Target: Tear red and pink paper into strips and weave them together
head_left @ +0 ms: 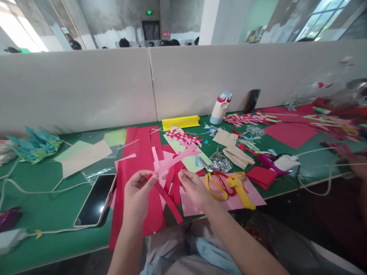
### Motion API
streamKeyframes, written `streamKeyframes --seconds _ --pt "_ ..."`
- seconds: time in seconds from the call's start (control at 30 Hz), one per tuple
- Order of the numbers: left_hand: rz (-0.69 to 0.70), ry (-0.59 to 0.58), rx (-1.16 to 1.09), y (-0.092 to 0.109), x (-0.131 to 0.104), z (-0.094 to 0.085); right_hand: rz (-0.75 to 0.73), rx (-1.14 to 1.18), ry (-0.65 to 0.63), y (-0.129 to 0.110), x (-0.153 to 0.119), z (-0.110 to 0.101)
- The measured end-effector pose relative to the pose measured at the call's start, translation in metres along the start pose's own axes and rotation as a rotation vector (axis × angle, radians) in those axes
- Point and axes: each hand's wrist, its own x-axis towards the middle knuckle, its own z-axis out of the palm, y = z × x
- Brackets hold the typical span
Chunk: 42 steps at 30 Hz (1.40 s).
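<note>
My left hand (137,193) pinches paper strips between thumb and fingers: a red paper strip (169,202) slants down to the right, and a pink paper strip (180,156) runs up to the right. My right hand (193,187) is closed, its thumb against the fingers; whether a strip end lies between them is hard to see. Beneath both hands are red paper sheets (129,206) and loose strips. Right of my right hand, scissors (219,187) with yellow and red handles and a yellow glue gun (241,187) rest on a pink sheet (187,204). Behind lies a woven pink-and-red paper fish (182,135).
A phone (96,200) lies at left, near a white cable (57,231) and teal paper leaves (34,145). Toward the back stand a bottle (220,109) and a dark upright object (252,100) by the white partition (86,88). Another person's arm (359,166) shows at right.
</note>
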Motion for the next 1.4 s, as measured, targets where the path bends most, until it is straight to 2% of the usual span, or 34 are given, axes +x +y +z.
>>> streamKeyframes --seconds 0.1,0.17,0.27,0.4,0.67,0.87,1.0,1.2,1.3,1.4 --pt "0.046 0.004 0.047 -0.003 0.000 0.002 0.052 0.170 -0.057 0.001 -0.001 0.002" --pt "0.068 0.001 0.074 -0.003 -0.001 0.003 0.071 0.221 -0.037 0.001 -0.001 0.003" --pt "0.073 -0.008 0.121 0.000 -0.004 0.005 0.047 0.231 -0.010 0.001 -0.002 0.001" --pt "0.068 -0.015 0.170 0.005 -0.008 0.006 0.056 0.255 -0.034 0.002 0.001 -0.002" --pt "0.086 -0.030 0.230 0.003 -0.011 0.003 0.095 0.113 -0.006 -0.004 0.000 -0.007" --pt "0.103 -0.012 0.219 -0.007 -0.008 0.001 0.118 0.237 -0.102 -0.002 -0.003 -0.009" --pt "0.088 -0.034 0.231 -0.008 -0.009 0.000 0.141 0.282 -0.084 0.002 -0.002 -0.011" --pt "0.065 -0.054 0.244 -0.008 -0.011 0.002 0.063 0.066 -0.042 -0.003 -0.002 -0.007" --pt "0.067 -0.057 0.240 -0.009 -0.011 0.002 0.073 0.094 0.026 -0.004 -0.003 -0.003" --pt "0.072 -0.052 0.252 -0.009 -0.010 0.001 0.070 0.152 0.041 -0.002 -0.003 -0.002"
